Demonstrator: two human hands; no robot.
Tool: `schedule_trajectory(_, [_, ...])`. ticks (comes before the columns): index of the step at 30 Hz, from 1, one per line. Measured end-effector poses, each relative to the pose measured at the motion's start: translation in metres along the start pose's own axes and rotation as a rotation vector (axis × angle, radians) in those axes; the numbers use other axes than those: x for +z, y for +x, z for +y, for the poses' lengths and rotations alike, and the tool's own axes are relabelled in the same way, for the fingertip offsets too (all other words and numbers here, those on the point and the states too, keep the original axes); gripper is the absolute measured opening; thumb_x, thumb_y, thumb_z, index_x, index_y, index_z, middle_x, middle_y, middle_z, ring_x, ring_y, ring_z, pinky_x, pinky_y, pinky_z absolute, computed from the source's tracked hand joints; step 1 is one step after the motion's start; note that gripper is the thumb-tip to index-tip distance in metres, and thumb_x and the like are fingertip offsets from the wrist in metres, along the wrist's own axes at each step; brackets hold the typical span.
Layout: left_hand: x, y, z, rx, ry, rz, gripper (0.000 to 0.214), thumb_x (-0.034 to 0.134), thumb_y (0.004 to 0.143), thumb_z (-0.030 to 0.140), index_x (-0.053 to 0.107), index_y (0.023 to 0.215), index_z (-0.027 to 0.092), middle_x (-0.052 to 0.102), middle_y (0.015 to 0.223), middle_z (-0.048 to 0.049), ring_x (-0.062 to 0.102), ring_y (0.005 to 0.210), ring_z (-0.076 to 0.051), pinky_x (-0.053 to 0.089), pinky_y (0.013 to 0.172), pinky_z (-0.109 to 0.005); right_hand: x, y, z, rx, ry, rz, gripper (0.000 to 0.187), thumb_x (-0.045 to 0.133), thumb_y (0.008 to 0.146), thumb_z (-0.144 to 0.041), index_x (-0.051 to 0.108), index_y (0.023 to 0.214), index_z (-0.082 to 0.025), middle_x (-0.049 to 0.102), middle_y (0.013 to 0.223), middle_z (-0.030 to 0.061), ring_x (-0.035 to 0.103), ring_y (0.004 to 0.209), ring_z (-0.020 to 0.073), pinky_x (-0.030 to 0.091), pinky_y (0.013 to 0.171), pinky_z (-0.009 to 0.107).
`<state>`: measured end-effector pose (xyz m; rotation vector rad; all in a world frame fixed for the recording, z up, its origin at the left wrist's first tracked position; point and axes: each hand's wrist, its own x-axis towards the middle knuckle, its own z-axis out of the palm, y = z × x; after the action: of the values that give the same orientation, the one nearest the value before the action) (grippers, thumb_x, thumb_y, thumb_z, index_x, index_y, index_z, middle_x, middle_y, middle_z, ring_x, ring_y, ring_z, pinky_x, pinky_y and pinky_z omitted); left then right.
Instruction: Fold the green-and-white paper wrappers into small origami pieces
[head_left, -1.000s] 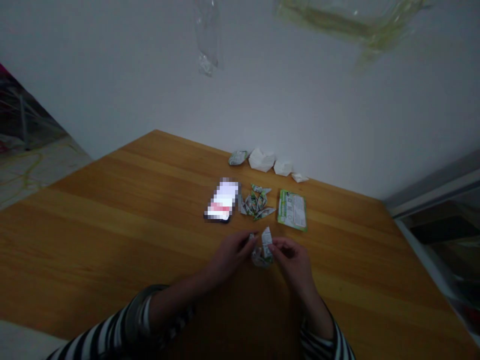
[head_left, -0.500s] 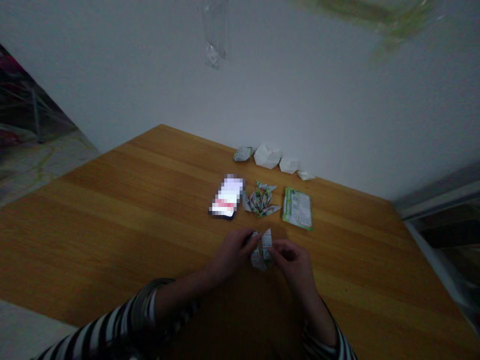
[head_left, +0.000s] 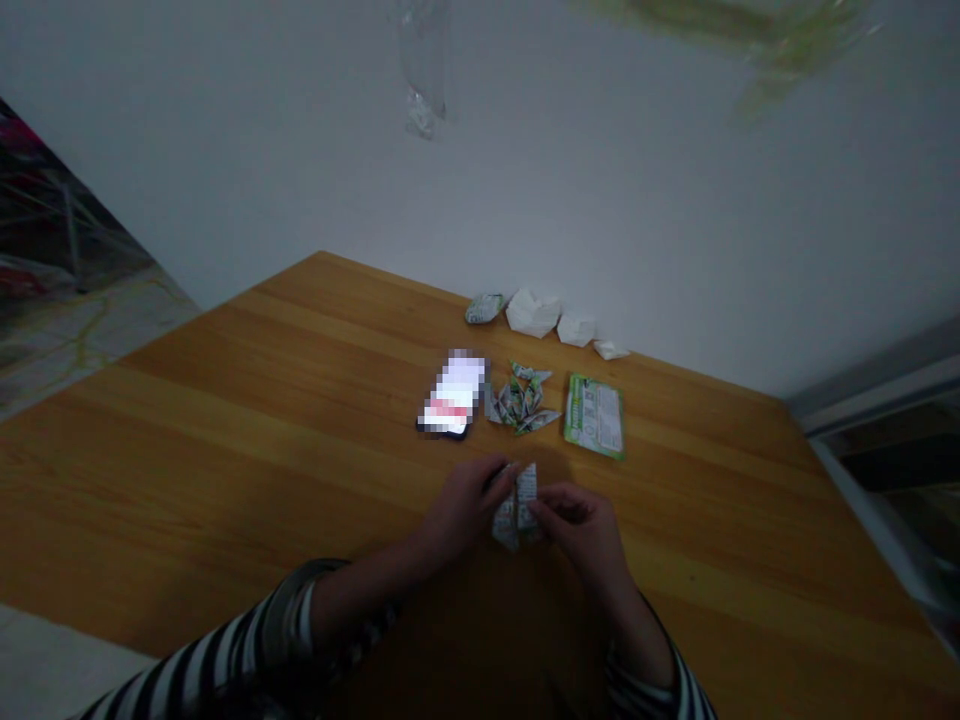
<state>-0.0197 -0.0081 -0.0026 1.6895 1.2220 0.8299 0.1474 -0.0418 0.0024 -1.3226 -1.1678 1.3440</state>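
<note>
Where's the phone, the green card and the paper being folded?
phone [head_left: 452, 397]: head view, middle of its lit screen.
green card [head_left: 595, 416]: head view, middle of its printed face.
folded paper [head_left: 528, 486]: head view, its upright white flap.

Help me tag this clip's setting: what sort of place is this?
Probably a dim room at home: a wooden table against a plain white wall, a phone beside folded papers, left hand and right hand pinching another paper.

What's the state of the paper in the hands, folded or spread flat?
Folded: the printed paper between the left hand and right hand shows narrow creased flaps, unlike the green sheet lying flat nearby.
</note>
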Motion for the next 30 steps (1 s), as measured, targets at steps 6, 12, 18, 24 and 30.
schedule_trajectory(6, [0.004, -0.002, 0.001, 0.015, -0.079, -0.052, 0.033, 0.040, 0.091, 0.036, 0.051, 0.065, 0.018, 0.046, 0.059, 0.0049, 0.043, 0.056, -0.012, 0.031, 0.052, -0.023, 0.005, -0.002, 0.002, 0.023, 0.021, -0.097, 0.016, 0.077, 0.066, -0.028, 0.070, 0.072, -0.014, 0.068, 0.056, -0.0002, 0.060, 0.043, 0.0103, 0.048, 0.042, 0.019])
schedule_trajectory(12, [0.008, -0.006, -0.002, -0.053, -0.137, -0.012, 0.035, 0.040, 0.091, 0.040, 0.051, 0.065, 0.019, 0.046, 0.058, 0.0051, 0.044, 0.055, -0.013, 0.031, 0.051, -0.024, 0.016, -0.005, 0.004, 0.037, -0.001, -0.100, 0.013, 0.072, 0.069, -0.026, 0.073, 0.073, -0.014, 0.067, 0.051, -0.0006, 0.060, 0.042, 0.0119, 0.048, 0.042, 0.020])
schedule_trajectory(18, [0.009, -0.006, -0.001, -0.119, -0.207, 0.011, 0.040, 0.033, 0.092, 0.045, 0.053, 0.069, 0.019, 0.051, 0.059, 0.0031, 0.049, 0.055, -0.014, 0.036, 0.052, -0.024, 0.016, -0.007, 0.003, -0.106, -0.172, -0.157, 0.022, 0.059, 0.081, -0.021, 0.074, 0.097, -0.017, 0.074, 0.068, 0.0025, 0.067, 0.058, 0.0171, 0.054, 0.058, 0.027])
schedule_trajectory(24, [0.005, -0.004, 0.002, -0.100, -0.302, 0.088, 0.030, 0.048, 0.087, 0.045, 0.055, 0.073, 0.020, 0.055, 0.068, 0.0025, 0.054, 0.065, -0.015, 0.042, 0.060, -0.024, 0.012, -0.004, 0.007, -0.285, -0.238, -0.282, 0.034, 0.055, 0.085, -0.023, 0.064, 0.118, -0.021, 0.070, 0.111, 0.0066, 0.064, 0.102, 0.0237, 0.047, 0.092, 0.038])
schedule_trajectory(30, [-0.003, 0.010, -0.005, -0.320, -0.607, 0.137, 0.036, 0.050, 0.082, 0.053, 0.051, 0.070, 0.019, 0.051, 0.054, 0.0059, 0.046, 0.040, -0.009, 0.034, 0.039, -0.019, -0.020, 0.043, -0.018, -0.356, -0.566, 0.018, 0.022, 0.051, 0.089, -0.024, 0.069, 0.099, -0.018, 0.073, 0.089, 0.0064, 0.066, 0.072, 0.0185, 0.052, 0.067, 0.029])
